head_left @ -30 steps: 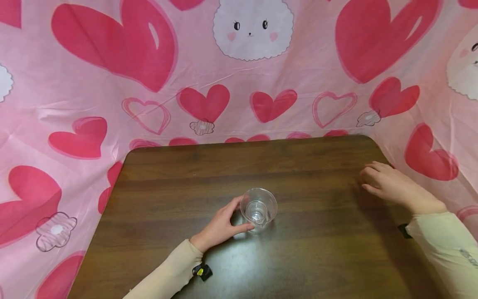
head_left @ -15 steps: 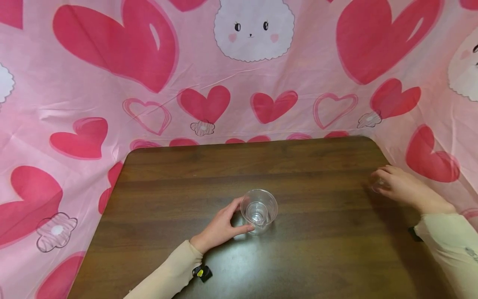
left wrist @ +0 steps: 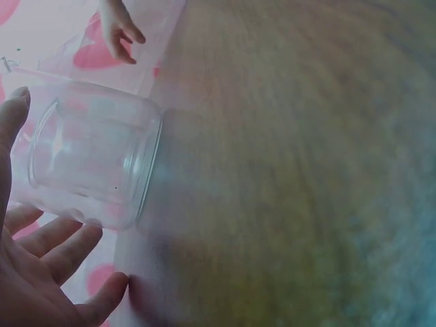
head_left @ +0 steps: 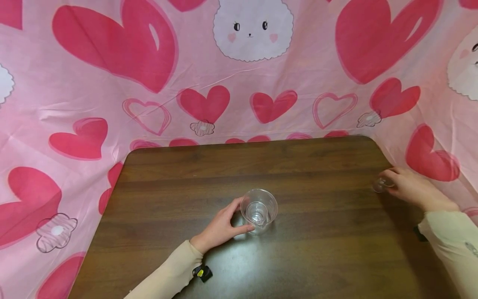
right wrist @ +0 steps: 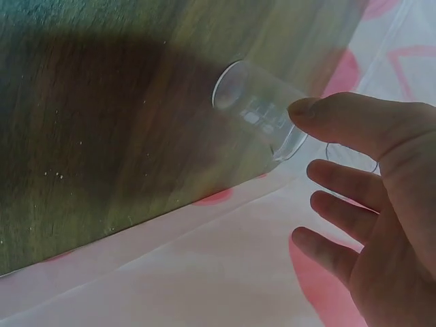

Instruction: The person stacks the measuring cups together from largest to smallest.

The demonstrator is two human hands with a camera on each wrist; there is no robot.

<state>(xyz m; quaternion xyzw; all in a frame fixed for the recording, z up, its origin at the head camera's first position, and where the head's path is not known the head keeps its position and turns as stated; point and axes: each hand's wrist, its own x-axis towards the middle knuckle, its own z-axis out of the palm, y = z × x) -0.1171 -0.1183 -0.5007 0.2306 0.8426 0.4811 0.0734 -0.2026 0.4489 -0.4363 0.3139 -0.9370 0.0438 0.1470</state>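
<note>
A large clear glass beaker [head_left: 269, 207] stands upright near the table's middle, with what looks like a smaller glass vessel [left wrist: 88, 157] nested inside. My left hand [head_left: 220, 228] holds the large beaker from its left, thumb in front and fingers round the far side. At the table's far right corner stands a small clear glass beaker [right wrist: 255, 105] with white printed marks. My right hand [head_left: 414, 189] is beside it, its thumb over the rim in the right wrist view and its fingers spread. Whether the thumb touches the glass, I cannot tell.
The brown wooden table [head_left: 179, 178] has rounded back corners. Pink cloth [head_left: 239, 74] printed with hearts hangs behind it and along both sides, close to the right edge where the small beaker stands.
My right hand has shifted right along the table and drawn back from the small beaker, which now shows plainly. My left hand and the large beaker have stayed still.
</note>
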